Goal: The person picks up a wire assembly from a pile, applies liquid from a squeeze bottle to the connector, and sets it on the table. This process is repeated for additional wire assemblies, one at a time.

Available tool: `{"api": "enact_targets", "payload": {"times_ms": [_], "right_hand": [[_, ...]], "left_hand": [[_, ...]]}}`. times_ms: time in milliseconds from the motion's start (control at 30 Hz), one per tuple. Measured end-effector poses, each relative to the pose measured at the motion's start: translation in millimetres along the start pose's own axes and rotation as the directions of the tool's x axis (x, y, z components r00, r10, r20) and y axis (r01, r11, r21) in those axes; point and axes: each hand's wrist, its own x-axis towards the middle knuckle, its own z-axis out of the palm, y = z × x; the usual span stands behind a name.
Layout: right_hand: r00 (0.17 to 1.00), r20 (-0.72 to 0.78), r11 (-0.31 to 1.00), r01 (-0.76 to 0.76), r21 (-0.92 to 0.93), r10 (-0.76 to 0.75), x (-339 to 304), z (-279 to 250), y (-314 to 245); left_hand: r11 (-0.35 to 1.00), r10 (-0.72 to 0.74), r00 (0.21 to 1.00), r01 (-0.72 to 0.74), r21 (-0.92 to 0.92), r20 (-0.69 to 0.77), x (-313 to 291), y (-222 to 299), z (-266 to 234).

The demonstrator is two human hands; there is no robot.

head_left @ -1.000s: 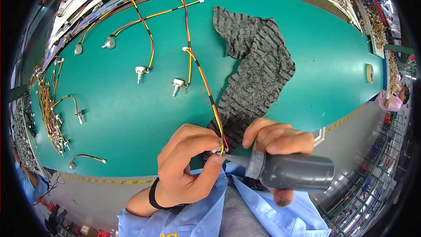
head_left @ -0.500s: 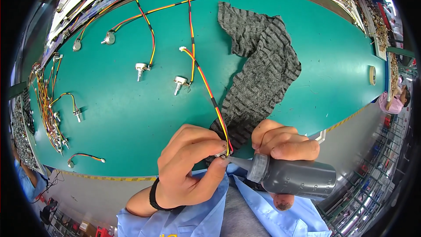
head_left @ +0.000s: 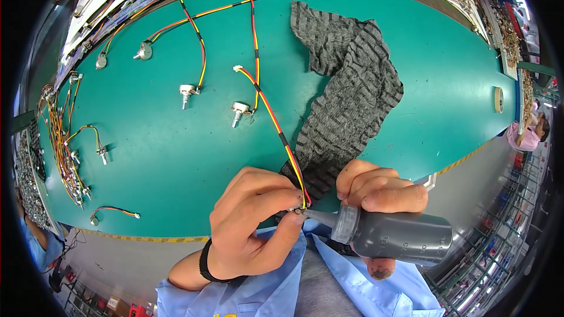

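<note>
The left hand (head_left: 252,226) pinches a small wired part (head_left: 298,209), mostly hidden in its grip, near the table's (head_left: 158,158) front edge. Red, yellow and black wires (head_left: 272,115) stretch away from it. The right hand (head_left: 388,192) grips a dark squeeze bottle (head_left: 402,236) sideways, nozzle at the part. Beyond lies a striped gray cloth (head_left: 352,85); wired metal potentiometers (head_left: 239,108) lie leftward.
</note>
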Motion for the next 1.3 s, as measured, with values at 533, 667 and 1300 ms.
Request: {"api": "enact_targets", "payload": {"times_ms": [533, 667, 1300], "right_hand": [[1.000, 0.003, 1.000, -0.027, -0.005, 0.028, 3.5, 0.5, -3.1], [0.999, 0.018, 1.000, -0.031, 0.002, 0.031, 4.2, -1.9, -3.0], [1.000, 0.012, 0.999, -0.013, 0.038, 0.012, 3.7, -2.6, -1.8]], "left_hand": [[1.000, 0.000, 1.000, 0.000, 0.007, 0.015, 0.3, 1.7, 0.4], [1.000, 0.003, 0.999, -0.003, 0.005, 0.052, 0.0, 0.6, -1.2], [1.000, -0.005, 1.000, 0.006, -0.023, 0.021, -2.7, -0.6, 0.8]]}}
